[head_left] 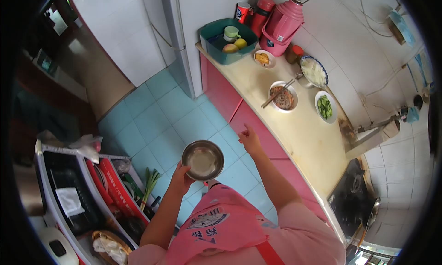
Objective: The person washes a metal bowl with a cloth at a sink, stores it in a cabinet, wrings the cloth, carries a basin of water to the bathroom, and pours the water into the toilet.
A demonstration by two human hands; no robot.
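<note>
On the pink apron (244, 214) there are Chinese characters; the one "小" can be read, but the others are not clear. The red box (120, 191) carries white writing, and the red can (242, 12) a label, both too small for reading. The pink thermos (286, 20) bears small labels, also not readable.

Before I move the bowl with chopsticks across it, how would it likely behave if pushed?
The bowl would probably slide upright, since it sits flat on the counter. The chopsticks could roll or slip, as they lie across its rim.
</note>
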